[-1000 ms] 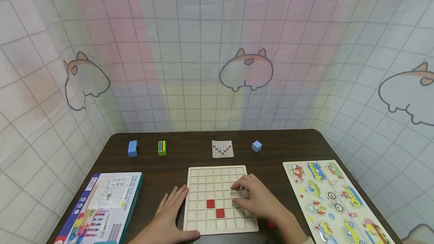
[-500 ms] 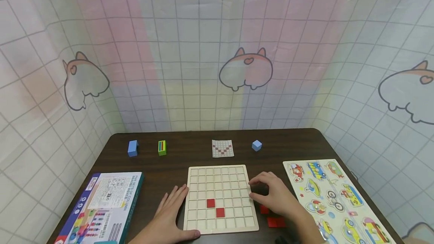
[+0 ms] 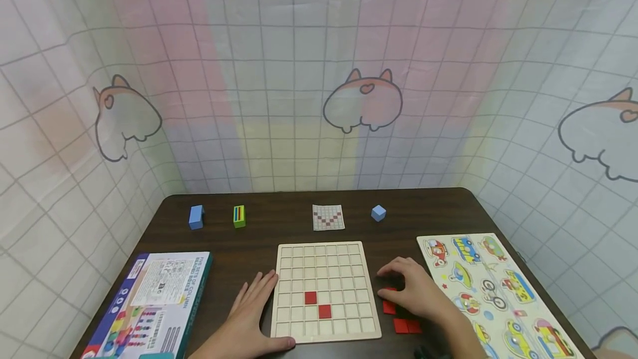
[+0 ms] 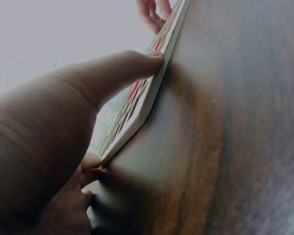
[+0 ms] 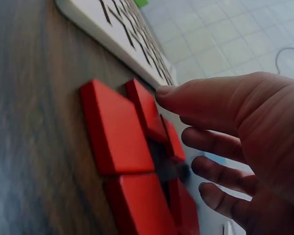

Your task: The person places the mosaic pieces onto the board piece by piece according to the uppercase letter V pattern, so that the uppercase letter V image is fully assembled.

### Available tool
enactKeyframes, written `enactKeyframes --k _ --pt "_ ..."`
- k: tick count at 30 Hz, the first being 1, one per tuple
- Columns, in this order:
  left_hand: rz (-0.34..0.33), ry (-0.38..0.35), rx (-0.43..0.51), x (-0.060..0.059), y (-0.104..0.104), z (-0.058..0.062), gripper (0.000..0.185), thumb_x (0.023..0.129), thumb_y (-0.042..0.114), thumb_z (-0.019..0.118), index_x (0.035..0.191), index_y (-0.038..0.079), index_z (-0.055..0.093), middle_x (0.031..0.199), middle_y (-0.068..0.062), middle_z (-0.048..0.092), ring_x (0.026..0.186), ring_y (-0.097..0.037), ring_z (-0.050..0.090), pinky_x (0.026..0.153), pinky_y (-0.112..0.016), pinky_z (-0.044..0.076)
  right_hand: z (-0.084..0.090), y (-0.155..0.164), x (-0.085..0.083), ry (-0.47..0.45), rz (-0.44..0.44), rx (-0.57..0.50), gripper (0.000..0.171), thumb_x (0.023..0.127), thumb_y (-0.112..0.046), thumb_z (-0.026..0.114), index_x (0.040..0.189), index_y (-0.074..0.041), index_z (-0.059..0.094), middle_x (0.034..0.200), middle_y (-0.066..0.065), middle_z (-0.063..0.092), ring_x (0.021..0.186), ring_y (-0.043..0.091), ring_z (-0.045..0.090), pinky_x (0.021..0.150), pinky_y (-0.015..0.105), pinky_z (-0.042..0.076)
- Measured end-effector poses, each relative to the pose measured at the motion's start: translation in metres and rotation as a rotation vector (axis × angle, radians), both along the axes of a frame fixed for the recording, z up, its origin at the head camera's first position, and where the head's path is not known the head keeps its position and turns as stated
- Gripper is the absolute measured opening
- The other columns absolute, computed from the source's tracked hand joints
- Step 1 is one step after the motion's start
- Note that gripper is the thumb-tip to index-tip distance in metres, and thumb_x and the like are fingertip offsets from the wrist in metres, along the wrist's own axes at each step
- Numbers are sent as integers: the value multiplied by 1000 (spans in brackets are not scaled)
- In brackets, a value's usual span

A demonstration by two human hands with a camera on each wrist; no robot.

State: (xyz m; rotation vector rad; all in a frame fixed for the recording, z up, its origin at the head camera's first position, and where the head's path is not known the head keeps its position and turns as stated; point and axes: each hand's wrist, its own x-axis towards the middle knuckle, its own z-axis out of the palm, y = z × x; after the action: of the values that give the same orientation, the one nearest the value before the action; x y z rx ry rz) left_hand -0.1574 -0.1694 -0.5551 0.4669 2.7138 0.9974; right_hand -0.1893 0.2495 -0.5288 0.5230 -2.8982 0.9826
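Note:
A pale wooden grid board [image 3: 324, 270] lies at the table's near middle with two red tiles [image 3: 310, 297] set in its cells. My left hand [image 3: 251, 309] lies flat on the table, with its fingers against the board's left edge [image 4: 152, 93] and its thumb along the front edge. Several loose red tiles [image 3: 401, 325] lie just right of the board. My right hand [image 3: 416, 292] hovers over them, fingers loosely curved. In the right wrist view its thumb tip touches one red tile [image 5: 146, 105], and the other fingers [image 5: 220, 147] stay spread above the pile.
A small pattern card [image 3: 328, 217], a blue cube [image 3: 378, 213], a green striped block [image 3: 239, 216] and a blue block [image 3: 196, 217] line the far side of the table. A game box [image 3: 149, 298] lies near left, a vehicle puzzle board [image 3: 488, 287] near right.
My right hand has left the board's right cells and moved right and down onto the loose red tiles beside it. The left hand and the board have not moved.

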Motion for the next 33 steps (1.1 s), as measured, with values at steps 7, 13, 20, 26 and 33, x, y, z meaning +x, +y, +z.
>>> enactKeyframes --k 7,13,20,26,33 --pt "8 -10 5 0 0 2 143 72 82 90 179 14 24 187 -10 22 174 -46 9 136 -75 2 0 9 1 -22 -31 25 31 89 -43 95 114 -32 81 110 -17 71 109 11 61 97 37 59" --pt "9 -9 9 1 -1 3 143 71 81 90 178 13 25 187 -11 23 174 -47 10 136 -75 2 4 15 4 -42 -25 33 31 89 -44 95 112 -28 81 107 -15 71 104 10 62 92 33 59" --pt "5 -7 7 1 0 2 143 71 82 90 179 14 25 187 -11 23 174 -46 9 136 -75 2 8 19 5 -57 -30 17 26 89 -38 95 107 -25 82 103 -13 72 97 7 65 88 29 59" --pt "9 -12 0 0 0 0 144 71 83 89 179 15 23 187 -10 22 174 -46 9 136 -76 1 9 21 4 -71 -59 14 21 88 -27 95 103 -22 82 98 -10 71 92 7 64 83 28 57" --pt "-7 8 14 -1 -1 -2 142 72 82 90 178 13 25 187 -11 22 174 -47 10 136 -76 2 9 21 3 -91 -181 112 21 83 -26 96 95 -22 80 93 -9 70 86 10 60 78 30 55"
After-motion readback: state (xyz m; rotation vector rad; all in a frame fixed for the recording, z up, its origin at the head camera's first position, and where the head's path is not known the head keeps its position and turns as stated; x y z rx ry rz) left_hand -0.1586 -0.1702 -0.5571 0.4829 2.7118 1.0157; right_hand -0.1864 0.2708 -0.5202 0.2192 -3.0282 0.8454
